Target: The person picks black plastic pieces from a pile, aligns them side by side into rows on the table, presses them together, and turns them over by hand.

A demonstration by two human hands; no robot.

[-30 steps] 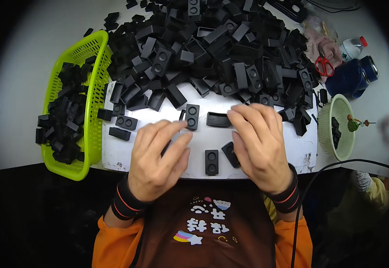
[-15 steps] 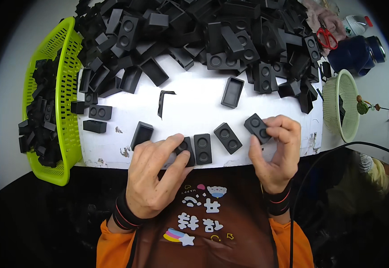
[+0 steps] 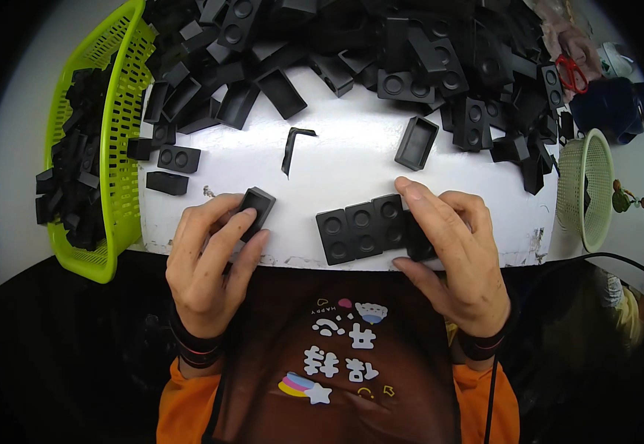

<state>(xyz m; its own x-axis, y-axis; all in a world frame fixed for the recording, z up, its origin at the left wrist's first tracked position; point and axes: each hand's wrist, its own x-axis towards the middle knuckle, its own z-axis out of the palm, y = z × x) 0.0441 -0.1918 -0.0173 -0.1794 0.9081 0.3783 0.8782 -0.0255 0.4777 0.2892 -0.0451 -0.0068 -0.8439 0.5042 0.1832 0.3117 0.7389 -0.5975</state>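
Note:
A small black hollow plastic block (image 3: 263, 201) is pinched between the thumb and fingers of my left hand (image 3: 211, 251), near the front left of the white board. My right hand (image 3: 459, 255) has its thumb and fingers around a dark block (image 3: 417, 238) at the right end of a row; the hand hides much of that block. The row's other black blocks (image 3: 361, 227), each with two round dimples on top, lie side by side and touching. Beyond my right hand, a loose open-topped block (image 3: 416, 143) lies on the board.
A large heap of black blocks (image 3: 281, 92) covers the far side. At left stands a green basket (image 3: 126, 148) filled with black pieces; a pale basket (image 3: 596, 192) is at right. Red scissors (image 3: 572, 74), a dark blue bottle (image 3: 607, 107) and a thin black strip (image 3: 289, 148) are also around.
My left hand has moved left from the dimpled blocks and taken hold of the hollow block. The separate dimpled blocks are now pushed together in a row. The whole view has shifted a little.

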